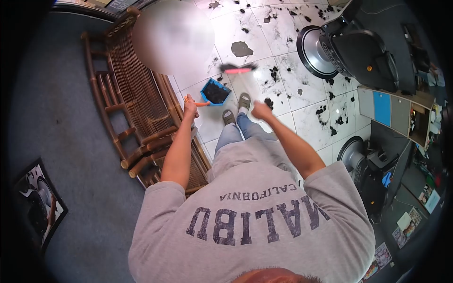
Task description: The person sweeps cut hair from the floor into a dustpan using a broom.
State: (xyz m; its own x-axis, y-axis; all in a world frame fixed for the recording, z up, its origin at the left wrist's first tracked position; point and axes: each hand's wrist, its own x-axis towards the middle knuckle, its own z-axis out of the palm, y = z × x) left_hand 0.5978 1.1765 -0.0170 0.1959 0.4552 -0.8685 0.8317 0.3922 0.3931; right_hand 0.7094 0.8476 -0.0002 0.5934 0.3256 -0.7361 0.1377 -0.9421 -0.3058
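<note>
Blue plastic dustpan, just ahead and right of the left hand, its floor hidden under dark clumps; that hand closes round its orange handle; right hand curled into a fist, apparently on the broom, pink head ahead-left, handle too blurred to trace; pale blur masks the area beyond the left hand.

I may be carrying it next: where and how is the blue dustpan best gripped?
Probably by its orange handle, coming from the person's left: the handle juts out on that side of the blue dustpan, and the left hand is closed on it. Dark clumps lie in the pan, so I would avoid its rim and hold it level.
</note>
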